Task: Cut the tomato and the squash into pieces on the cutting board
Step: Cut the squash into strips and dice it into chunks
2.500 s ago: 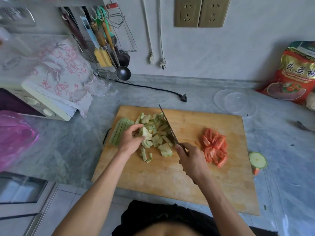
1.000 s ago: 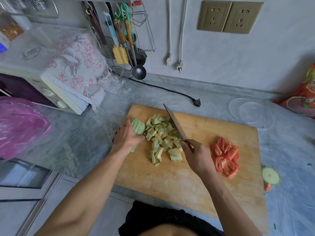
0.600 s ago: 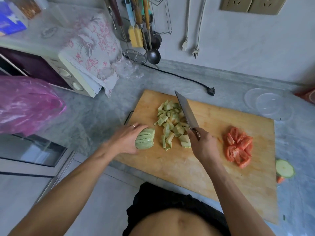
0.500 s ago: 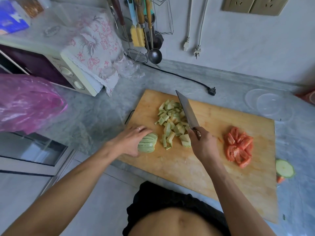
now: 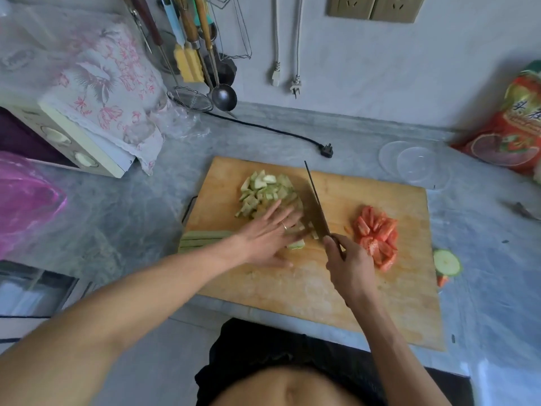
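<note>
A wooden cutting board (image 5: 395, 288) lies on the grey counter. A pile of cut squash pieces (image 5: 265, 189) sits at its upper left, and red tomato pieces (image 5: 376, 235) lie at its right. My left hand (image 5: 270, 232) lies flat with straight fingers against the near side of the squash pile. A stack of long squash strips (image 5: 202, 238) rests at the board's left edge, behind my left wrist. My right hand (image 5: 349, 265) grips the handle of a cleaver (image 5: 314, 203), whose blade stands on the board just right of the pile.
A round squash end slice (image 5: 446, 261) and a tomato scrap (image 5: 442, 279) lie on the counter right of the board. Clear plastic lids (image 5: 412, 165) and a red bag (image 5: 509, 133) sit at the back right. A small oven under a floral cloth (image 5: 108, 92), hanging utensils (image 5: 202, 54), a loose power cord (image 5: 278, 133) and a pink bag (image 5: 26, 200) are to the left.
My left hand let go of the squash strips, left them at the board's left edge, and moved flat onto the cut pile. The cleaver stays beside the pile.
</note>
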### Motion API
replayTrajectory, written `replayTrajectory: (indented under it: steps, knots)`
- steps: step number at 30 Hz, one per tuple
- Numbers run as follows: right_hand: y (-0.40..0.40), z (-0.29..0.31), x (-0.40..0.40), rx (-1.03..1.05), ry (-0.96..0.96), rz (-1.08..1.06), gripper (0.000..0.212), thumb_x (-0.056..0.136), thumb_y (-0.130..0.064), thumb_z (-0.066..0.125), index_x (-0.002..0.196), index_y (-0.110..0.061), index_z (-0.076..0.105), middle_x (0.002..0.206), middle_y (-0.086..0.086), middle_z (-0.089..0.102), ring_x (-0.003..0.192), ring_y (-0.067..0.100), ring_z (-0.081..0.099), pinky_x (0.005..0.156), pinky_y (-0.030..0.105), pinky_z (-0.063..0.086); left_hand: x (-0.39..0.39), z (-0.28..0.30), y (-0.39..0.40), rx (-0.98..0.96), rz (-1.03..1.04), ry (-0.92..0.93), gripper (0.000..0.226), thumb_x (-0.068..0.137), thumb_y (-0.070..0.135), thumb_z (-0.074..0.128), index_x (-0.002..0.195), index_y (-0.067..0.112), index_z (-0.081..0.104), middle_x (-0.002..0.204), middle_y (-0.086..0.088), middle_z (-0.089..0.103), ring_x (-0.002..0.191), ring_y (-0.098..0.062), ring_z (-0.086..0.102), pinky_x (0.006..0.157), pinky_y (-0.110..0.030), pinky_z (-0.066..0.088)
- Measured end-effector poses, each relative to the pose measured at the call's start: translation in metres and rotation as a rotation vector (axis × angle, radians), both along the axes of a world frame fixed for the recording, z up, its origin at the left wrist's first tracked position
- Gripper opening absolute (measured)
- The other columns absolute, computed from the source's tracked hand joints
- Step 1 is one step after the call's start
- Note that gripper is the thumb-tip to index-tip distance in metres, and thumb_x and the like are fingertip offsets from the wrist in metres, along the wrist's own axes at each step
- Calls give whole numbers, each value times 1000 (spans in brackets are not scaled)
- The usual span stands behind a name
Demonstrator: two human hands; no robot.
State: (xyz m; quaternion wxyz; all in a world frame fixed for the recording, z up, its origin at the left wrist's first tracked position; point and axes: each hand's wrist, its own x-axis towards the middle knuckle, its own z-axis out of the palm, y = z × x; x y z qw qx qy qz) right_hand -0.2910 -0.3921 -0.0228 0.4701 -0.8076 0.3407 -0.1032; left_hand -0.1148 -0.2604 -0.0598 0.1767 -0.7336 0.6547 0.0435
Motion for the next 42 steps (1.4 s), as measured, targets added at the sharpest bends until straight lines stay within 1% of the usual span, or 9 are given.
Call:
replayTrajectory:
  steps: [7,13,16,20,25,29,33,36,42]
  knots:
    - [4,4,-3,115,-14,-79,20,100,-33,52,94,-23,68,55,0,55,44,15,44,41,42,41,23,7,-26,152,-372,-112,54,106,43,15,157,31,5,163,-10,19,150,-32,17,122,-54,5]
    - [2,8,2,101,-13,-111,22,101,-31,53,97,-17,68,61,14,61,45,17,45,42,42,43,62,14,-25,73,-451,-111,44,96,40,57,136,22,57,135,-4,61,127,-26,55,115,-48,31]
    - [-1,8,11,128,-5,-109,22,101,-33,52,97,-19,69,58,10,59,44,15,44,42,40,42,59,15,-15,21,-404,-54,50,98,49,45,141,24,52,145,-8,52,138,-28,43,121,-53,16]
    - [-12,13,29,72,21,-79,21,100,-33,53,100,-19,69,60,1,62,41,9,49,42,27,41,51,15,3,191,-476,59,70,94,67,32,155,38,17,165,-9,-1,149,-27,-3,121,-53,-5]
    - [-16,12,37,56,28,-54,22,99,-35,54,106,-20,70,61,-2,63,44,10,53,46,31,47,51,19,4,177,-391,84,52,101,41,43,151,43,26,165,-5,3,152,-28,5,123,-50,-1]
    - [-16,11,36,63,28,-48,22,99,-34,55,106,-20,70,62,0,63,45,12,52,43,28,43,63,30,3,182,-292,46,72,91,6,55,148,45,33,165,3,1,152,-25,-5,122,-48,-7]
    - [-17,13,36,64,21,-29,20,99,-33,56,101,-20,70,62,3,64,45,12,51,42,30,44,69,33,9,139,-282,103,51,97,37,53,145,43,39,165,0,2,152,-25,-8,122,-47,-7]
    - [-17,14,36,56,14,-24,20,99,-32,56,101,-18,70,62,3,64,45,13,52,45,36,48,69,31,10,216,-300,78,62,93,56,54,149,44,30,165,-2,-5,151,-27,-11,122,-50,-6]
    - [-19,12,36,45,10,-13,23,100,-32,55,102,-17,71,60,1,63,45,13,53,44,34,47,81,43,17,222,-210,91,78,88,4,61,148,45,33,164,3,-8,149,-23,-16,123,-47,-4]
